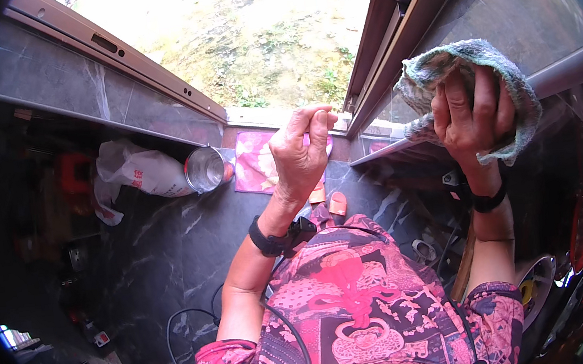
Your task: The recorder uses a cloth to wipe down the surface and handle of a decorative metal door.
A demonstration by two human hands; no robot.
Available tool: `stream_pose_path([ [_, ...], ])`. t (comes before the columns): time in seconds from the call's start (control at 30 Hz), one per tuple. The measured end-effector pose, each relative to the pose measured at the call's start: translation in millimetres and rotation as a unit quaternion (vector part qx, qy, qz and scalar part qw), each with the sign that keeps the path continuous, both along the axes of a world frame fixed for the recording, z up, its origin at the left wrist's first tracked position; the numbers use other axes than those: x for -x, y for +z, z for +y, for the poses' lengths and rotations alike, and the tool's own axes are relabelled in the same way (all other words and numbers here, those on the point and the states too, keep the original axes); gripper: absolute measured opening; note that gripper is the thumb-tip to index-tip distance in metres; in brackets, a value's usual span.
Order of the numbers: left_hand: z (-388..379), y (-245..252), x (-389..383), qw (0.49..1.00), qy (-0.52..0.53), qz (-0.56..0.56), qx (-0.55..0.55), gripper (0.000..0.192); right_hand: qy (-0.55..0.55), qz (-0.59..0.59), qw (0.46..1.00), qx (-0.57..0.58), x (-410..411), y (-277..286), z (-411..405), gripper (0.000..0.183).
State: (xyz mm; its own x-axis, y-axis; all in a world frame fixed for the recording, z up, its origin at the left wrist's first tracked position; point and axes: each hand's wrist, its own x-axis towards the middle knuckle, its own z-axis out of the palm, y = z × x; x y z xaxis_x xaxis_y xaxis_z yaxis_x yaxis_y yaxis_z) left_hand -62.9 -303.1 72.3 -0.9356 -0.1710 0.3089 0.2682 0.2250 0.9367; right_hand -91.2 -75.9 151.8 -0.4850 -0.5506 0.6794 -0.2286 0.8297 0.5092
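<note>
My right hand [465, 119] is spread over a crumpled green-grey cloth [522, 96], its fingers pressed into the folds. The cloth hangs around the hand, in front of a metal edge strip [569, 66] beside the open doorway; whether it touches the strip I cannot tell. In front of my body, my left hand [300, 140] is raised, with fingers curled and thumb tip against the index finger. Nothing shows in it. Both wrists wear black bands, and a small black device [301, 230] sits at the left one.
A brown door frame [149, 69] stands left, another [388, 36] right. A pink mat [254, 159] lies at the threshold, near my orange slippers [337, 204]. To the left are a metal can [206, 169] and a white plastic bag [150, 174]. A black cable [175, 324] loops beside me.
</note>
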Motion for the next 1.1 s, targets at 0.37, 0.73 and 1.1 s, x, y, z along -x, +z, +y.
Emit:
stream_pose_path([
  [0.37, 10, -7, 10, 0.997, -0.064, -0.018, 0.023, 0.017, -0.026, 0.014, 0.999, -0.019, -12, 7, 9, 0.027],
  [0.73, 11, -18, 7, 0.995, -0.081, -0.005, 0.05, 0.015, -0.106, 0.06, 0.993, -0.008, -56, -1, 52, 0.026],
  [1.1, 19, -34, 0, 0.991, -0.109, 0.008, 0.076, 0.015, -0.283, 0.158, 0.946, -0.007, -159, -38, 160, 0.023],
])
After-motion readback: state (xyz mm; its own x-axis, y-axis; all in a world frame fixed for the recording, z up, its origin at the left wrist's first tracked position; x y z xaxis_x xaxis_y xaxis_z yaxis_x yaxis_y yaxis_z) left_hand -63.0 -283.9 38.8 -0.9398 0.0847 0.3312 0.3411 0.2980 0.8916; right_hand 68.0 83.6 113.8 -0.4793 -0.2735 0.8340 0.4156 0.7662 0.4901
